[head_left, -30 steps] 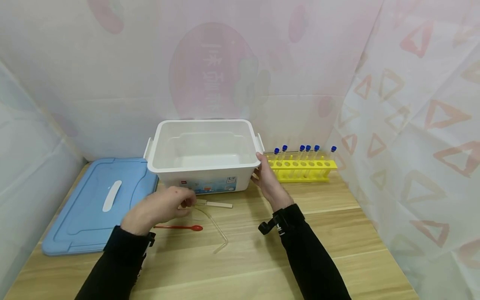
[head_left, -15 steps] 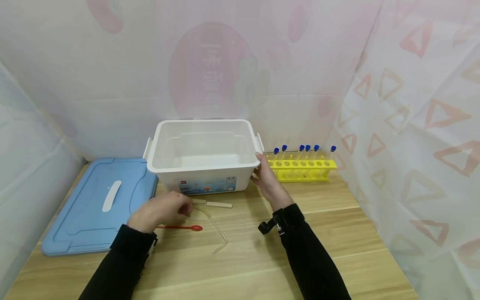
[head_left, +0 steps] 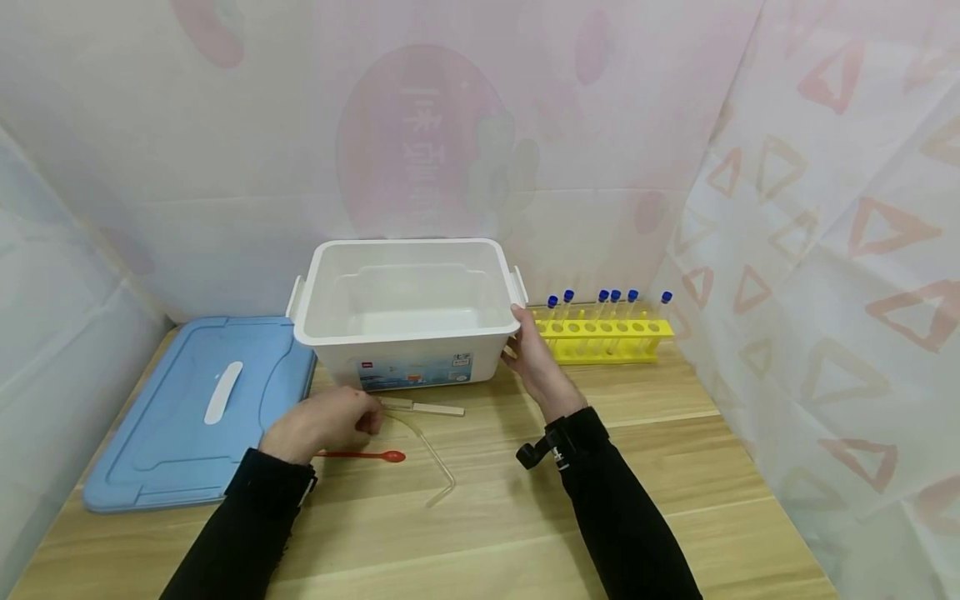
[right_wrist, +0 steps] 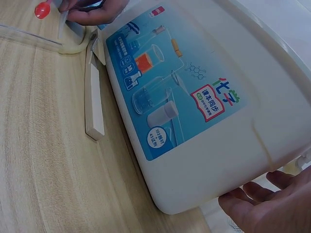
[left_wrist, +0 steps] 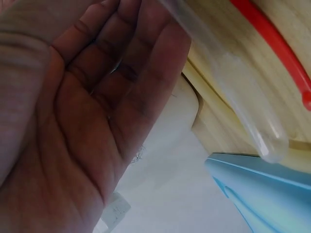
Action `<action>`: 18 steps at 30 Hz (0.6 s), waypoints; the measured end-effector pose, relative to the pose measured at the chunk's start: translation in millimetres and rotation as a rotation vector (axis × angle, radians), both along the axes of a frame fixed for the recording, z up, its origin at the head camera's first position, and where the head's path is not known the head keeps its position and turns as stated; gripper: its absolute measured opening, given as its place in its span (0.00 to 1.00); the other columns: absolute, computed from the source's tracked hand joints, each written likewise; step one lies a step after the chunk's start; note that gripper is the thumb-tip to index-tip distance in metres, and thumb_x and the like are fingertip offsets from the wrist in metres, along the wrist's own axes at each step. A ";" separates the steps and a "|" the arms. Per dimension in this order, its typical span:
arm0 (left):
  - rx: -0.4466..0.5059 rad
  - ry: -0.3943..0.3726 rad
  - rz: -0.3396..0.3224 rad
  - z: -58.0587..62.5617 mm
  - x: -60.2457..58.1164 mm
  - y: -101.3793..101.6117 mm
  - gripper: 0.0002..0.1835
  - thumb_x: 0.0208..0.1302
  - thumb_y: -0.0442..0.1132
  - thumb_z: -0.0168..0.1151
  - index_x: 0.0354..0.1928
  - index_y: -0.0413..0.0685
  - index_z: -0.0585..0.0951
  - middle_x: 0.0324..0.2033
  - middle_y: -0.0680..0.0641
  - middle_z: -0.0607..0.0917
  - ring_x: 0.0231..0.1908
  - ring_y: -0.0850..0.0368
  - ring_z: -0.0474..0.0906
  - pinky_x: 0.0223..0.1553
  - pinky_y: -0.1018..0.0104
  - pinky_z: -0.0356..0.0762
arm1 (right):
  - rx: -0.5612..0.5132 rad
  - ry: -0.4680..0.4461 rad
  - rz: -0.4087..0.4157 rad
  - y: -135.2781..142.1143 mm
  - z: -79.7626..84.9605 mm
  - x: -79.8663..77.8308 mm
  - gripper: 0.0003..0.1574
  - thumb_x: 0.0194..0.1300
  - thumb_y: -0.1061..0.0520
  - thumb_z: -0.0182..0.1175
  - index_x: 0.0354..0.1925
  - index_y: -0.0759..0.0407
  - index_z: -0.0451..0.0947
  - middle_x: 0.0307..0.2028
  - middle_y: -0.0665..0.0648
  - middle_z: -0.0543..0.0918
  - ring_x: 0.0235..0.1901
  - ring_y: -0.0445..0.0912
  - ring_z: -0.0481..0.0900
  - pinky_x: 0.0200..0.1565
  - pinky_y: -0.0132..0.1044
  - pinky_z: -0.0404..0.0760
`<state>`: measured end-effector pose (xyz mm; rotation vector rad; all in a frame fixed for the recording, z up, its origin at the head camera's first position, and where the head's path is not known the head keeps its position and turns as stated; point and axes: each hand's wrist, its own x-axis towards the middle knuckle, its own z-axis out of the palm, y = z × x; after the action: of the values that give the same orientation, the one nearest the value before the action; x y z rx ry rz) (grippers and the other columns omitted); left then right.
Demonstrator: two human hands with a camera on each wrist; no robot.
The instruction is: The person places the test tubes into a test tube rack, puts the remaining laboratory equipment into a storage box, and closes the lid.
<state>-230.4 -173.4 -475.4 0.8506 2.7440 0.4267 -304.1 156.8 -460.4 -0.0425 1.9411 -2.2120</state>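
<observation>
Left hand has drawn back slightly nearer, fingertips pinching left end of bent glass tube; tube runs rightward on table. Right hand flat against white box, fingers straight.

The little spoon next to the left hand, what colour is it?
Red. The spoon lies on the wooden table, clearest in the head view.

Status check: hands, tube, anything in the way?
Left hand pinches the clear bent tube at its end on the table. Right hand flat against the white bin. Red spoon and wooden clamp lie beside the tube.
</observation>
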 end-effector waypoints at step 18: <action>0.052 0.085 -0.020 29.9 12.2 4.6 0.09 0.62 0.32 0.70 0.32 0.55 0.81 0.25 0.57 0.76 0.27 0.62 0.69 0.30 0.65 0.71 | 0.001 0.007 0.003 0.3 -0.6 0.1 0.46 0.73 0.22 0.43 0.80 0.36 0.56 0.80 0.57 0.53 0.78 0.59 0.49 0.74 0.64 0.53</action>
<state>-218.2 -168.8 -445.6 0.9286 2.8106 0.4710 -304.0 157.1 -460.9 -0.0533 1.9445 -2.2114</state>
